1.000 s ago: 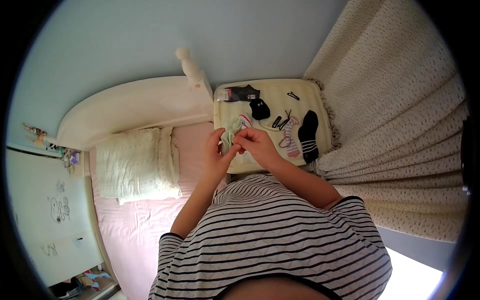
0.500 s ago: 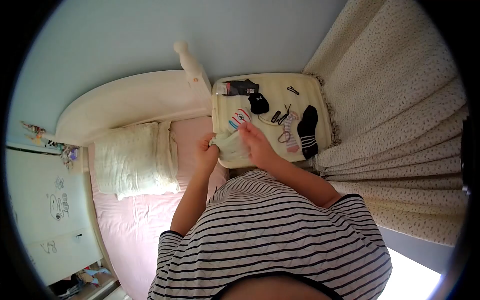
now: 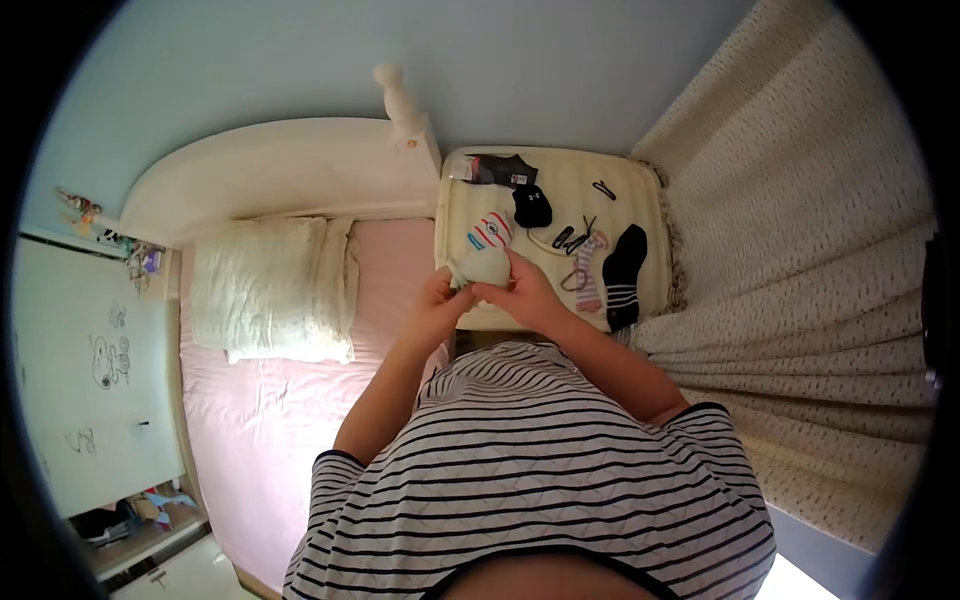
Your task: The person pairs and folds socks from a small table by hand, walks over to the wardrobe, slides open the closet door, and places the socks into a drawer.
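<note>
Head view shows a pale green cloth bundle [image 3: 483, 266], plain and softly rounded, with a small crumpled tip at its left, clamped between left hand [image 3: 437, 306] and right hand [image 3: 526, 298] over the tabletop's [image 3: 570, 172] near-left corner.

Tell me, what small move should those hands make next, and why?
Probably lower the pale cloth onto a bare patch of the cream top: the left hand and right hand both hold it, it looks bunched up compactly, and bare space shows between the things there.
</note>
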Tool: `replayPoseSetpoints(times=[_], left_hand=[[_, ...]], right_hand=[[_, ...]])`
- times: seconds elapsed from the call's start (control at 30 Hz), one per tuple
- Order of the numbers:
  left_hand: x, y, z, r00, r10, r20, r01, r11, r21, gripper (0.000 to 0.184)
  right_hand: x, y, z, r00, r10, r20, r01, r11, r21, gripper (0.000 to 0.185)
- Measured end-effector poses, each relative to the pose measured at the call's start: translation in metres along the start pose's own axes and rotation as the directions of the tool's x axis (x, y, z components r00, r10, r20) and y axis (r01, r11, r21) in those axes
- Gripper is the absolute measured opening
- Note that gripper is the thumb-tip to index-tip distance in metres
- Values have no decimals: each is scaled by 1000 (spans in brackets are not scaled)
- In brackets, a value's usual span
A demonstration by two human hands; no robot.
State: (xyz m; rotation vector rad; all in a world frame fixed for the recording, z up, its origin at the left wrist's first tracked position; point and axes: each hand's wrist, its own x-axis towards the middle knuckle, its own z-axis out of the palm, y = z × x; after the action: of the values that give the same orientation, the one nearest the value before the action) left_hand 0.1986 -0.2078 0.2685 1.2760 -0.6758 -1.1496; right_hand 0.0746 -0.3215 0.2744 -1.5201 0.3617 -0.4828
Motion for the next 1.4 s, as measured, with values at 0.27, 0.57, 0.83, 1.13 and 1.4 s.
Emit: replayPoseSetpoints(times=[0.27,0.57,0.83,1.13,1.4], left_hand=[[10,24,48,916,145,-373,-260,924,-279,32],[67,-50,20,975,-47,-219,-49,910,-412,36],[119,-122,-16,938,-179,-298,157,983,-97,32],[185,-166,-37,927,183,-328,118,687,717,39],[188,-165,-19,971,58,-233,156,584,797,86]], right_hand=[[13,-30,-23,996,-85,37,92,947,-307,39],[-10,-217,-55,846,-484,223,532,759,-375,26],[-72,-293,-33,999,43,-22,-41,519,-854,26],[93,-59,-135,980,-133,-149,12,785,-619,17],[126,178,-157,861,286,-420,-507,433,-745,64]])
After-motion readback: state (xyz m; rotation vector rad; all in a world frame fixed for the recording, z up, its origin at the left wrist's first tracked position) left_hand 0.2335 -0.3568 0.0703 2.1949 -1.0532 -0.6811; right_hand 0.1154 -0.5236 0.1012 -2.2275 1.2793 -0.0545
